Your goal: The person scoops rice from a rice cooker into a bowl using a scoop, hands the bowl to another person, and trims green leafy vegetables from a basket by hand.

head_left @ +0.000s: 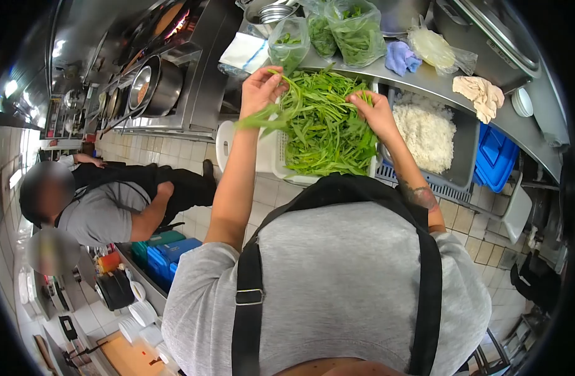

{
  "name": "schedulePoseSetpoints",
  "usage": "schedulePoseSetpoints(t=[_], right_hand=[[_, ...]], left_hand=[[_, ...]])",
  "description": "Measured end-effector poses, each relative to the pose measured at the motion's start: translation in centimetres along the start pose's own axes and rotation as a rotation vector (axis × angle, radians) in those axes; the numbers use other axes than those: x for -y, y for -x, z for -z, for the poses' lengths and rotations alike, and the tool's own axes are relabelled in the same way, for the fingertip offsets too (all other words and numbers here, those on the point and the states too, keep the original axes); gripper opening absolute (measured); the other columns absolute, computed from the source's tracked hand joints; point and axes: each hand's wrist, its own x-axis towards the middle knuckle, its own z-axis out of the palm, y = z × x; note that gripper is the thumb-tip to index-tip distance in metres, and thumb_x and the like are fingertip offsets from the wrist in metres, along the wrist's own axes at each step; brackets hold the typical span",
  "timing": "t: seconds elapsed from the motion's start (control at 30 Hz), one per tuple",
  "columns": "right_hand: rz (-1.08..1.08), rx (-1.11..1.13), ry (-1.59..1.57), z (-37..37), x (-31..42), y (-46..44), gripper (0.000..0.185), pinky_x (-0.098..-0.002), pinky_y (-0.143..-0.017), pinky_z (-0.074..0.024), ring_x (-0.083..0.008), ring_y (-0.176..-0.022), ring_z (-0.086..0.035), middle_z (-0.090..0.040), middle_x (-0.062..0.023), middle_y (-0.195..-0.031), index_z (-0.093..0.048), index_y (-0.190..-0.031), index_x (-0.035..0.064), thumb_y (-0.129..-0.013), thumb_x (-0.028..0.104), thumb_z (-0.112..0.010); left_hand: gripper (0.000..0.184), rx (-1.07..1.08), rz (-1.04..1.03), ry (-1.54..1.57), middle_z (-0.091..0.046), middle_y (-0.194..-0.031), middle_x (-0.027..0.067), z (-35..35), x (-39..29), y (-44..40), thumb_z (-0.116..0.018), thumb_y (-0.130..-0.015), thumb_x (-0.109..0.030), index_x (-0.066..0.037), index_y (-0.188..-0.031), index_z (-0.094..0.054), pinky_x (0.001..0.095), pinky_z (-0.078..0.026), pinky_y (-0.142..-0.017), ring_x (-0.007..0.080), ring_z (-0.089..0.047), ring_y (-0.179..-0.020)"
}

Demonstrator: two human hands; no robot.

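A heap of long leafy greens (328, 135) fills a white plastic basket (279, 160) in front of me. At the basket's left edge, my left hand (261, 91) is closed in a pinch on a stem of leafy greens; its leaves hang blurred beside the wrist. Over the heap's right side, my right hand (375, 116) pinches thin green stalks between thumb and fingers. Whether these stalks are loose or part of the heap I cannot tell.
Cooked-looking white rice (425, 135) lies in a grey tub to the right. Bags of greens (353, 34), a blue cloth (401, 58) and a beige cloth (478, 97) rest on the steel counter. Pots (159, 88) stand on the stove at left, near a co-worker (109, 207).
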Motion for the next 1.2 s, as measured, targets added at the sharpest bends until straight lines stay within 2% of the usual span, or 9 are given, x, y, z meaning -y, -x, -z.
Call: schedulePoseSetpoints(t=[0.1,0.13,0.23,0.37,0.5,0.67,0.87,1.07,1.2], right_hand=[[0.037,0.057,0.097,-1.1,3.4,-0.2,0.023,-0.0207,-0.053,-0.0362,-0.0031,-0.056,-0.045,-0.054,0.0038,-0.061,-0.068,-0.09,0.0034,-0.086,0.025,-0.061],[0.124,0.071,0.121,-1.7,2.7,-0.6,0.023,-0.0227,-0.067,-0.0433,-0.0059,-0.069,-0.055,-0.064,-0.0011,-0.075,-0.068,-0.092,0.0022,-0.086,0.023,-0.061],[0.19,0.118,0.124,-3.1,3.2,-0.7,0.025,-0.0252,-0.073,-0.0452,-0.0094,-0.076,-0.059,-0.069,-0.0069,-0.086,-0.068,-0.093,0.0021,-0.084,0.024,-0.063],[0.146,0.107,0.193,-3.3,3.9,0.0,0.024,-0.0262,-0.072,-0.0459,-0.0106,-0.076,-0.06,-0.068,-0.0082,-0.084,-0.067,-0.092,0.0005,-0.081,0.022,-0.065],[0.071,-0.134,0.174,-2.3,4.6,0.7,0.024,-0.0262,-0.064,-0.0451,-0.0097,-0.065,-0.056,-0.066,-0.0072,-0.074,-0.066,-0.088,-0.0004,-0.08,0.022,-0.066],[0.046,-0.02,0.382,-2.1,5.3,1.6,0.019,-0.0241,-0.055,-0.0408,-0.0055,-0.059,-0.048,-0.058,-0.0024,-0.064,-0.067,-0.086,0.0025,-0.078,0.019,-0.068],[0.461,-0.104,0.497,-1.7,3.7,1.0,0.016,-0.0291,-0.056,-0.0439,-0.0202,-0.06,-0.057,-0.06,-0.0118,-0.072,-0.065,-0.088,-0.0005,-0.077,0.01,-0.064],[0.447,-0.08,0.428,-1.5,3.8,0.9,0.016,-0.0325,-0.056,-0.045,-0.0284,-0.062,-0.057,-0.059,-0.0143,-0.073,-0.065,-0.086,-0.0006,-0.075,0.009,-0.063],[0.324,-0.178,0.26,-1.7,3.8,0.7,0.016,-0.029,-0.056,-0.0443,-0.0187,-0.063,-0.058,-0.063,-0.0113,-0.077,-0.065,-0.087,-0.0023,-0.079,0.012,-0.062]], left_hand=[[0.016,0.012,0.013,0.202,-0.06,-0.088,0.0078,-1.4,1.2,1.6,-0.058,-0.086,-0.001,0.002,-0.101,-0.056,0.0296,-0.054,-0.071,0.0163,-0.061,-0.08],[0.016,0.012,0.019,0.235,-0.06,-0.089,0.0079,-2.1,1.4,2.0,-0.058,-0.086,-0.001,0.002,-0.101,-0.056,0.0295,-0.054,-0.071,0.0164,-0.061,-0.08],[0.016,0.028,0.044,0.31,-0.059,-0.091,0.0083,-3.3,2.7,2.3,-0.057,-0.086,-0.002,0.001,-0.102,-0.055,0.028,-0.053,-0.07,0.0153,-0.06,-0.077],[0.015,0.03,0.051,0.356,-0.059,-0.089,0.0077,-4.4,3.5,2.4,-0.057,-0.087,-0.003,0.001,-0.101,-0.055,0.0261,-0.051,-0.068,0.0139,-0.058,-0.073],[0.014,-0.014,-0.016,0.365,-0.058,-0.088,0.0076,-5.0,4.4,1.8,-0.058,-0.087,-0.004,0.001,-0.099,-0.054,0.0272,-0.052,-0.066,0.0139,-0.059,-0.072],[0.014,-0.057,-0.025,0.203,-0.059,-0.084,0.0076,-6.1,4.8,2.1,-0.059,-0.086,-0.003,0.001,-0.099,-0.056,0.026,-0.05,-0.062,0.0141,-0.059,-0.071],[0.012,-0.053,-0.016,0.019,-0.058,-0.079,0.0057,-7.3,4.8,2.7,-0.058,-0.085,-0.001,0.001,-0.097,-0.058,0.0241,-0.048,-0.063,0.0136,-0.058,-0.068],[0.012,-0.129,0.028,0.139,-0.059,-0.078,0.0057,-7.2,5.7,3.1,-0.059,-0.086,-0.002,0.0,-0.098,-0.057,0.0256,-0.05,-0.066,0.013,-0.057,-0.068],[0.014,-0.126,-0.014,0.308,-0.06,-0.078,0.0065,-7.7,6.7,3.4,-0.059,-0.086,-0.004,0.0,-0.099,-0.057,0.0274,-0.051,-0.066,0.0139,-0.058,-0.069]])
